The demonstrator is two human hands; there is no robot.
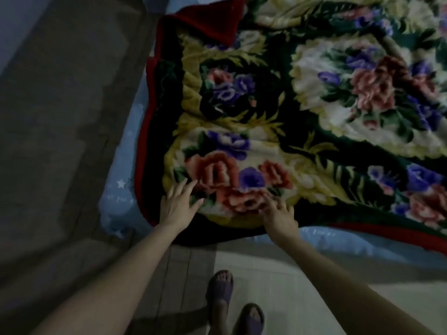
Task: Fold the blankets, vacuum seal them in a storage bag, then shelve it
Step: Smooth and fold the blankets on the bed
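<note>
Two feet in purple slippers (232, 301) stand on the tiled floor (278, 274), nearest the camera. Both forearms reach forward to the bed's near edge. Left hand (177, 204): fingers straight and spread, lying flat on the blanket (278, 112) close to its near left corner; grip wide, holding nothing. Right hand (278, 213): fingers slightly bent, fingertips touching the blanket beside a red flower; grip loose, nothing held. Blanket: floral, dark ground, red border, spread over the bed, reaching the frame's far and right edges. Far left corner turned over, red underside showing. Blue starred sheet (121, 189) visible beneath, along the left and near edges.
</note>
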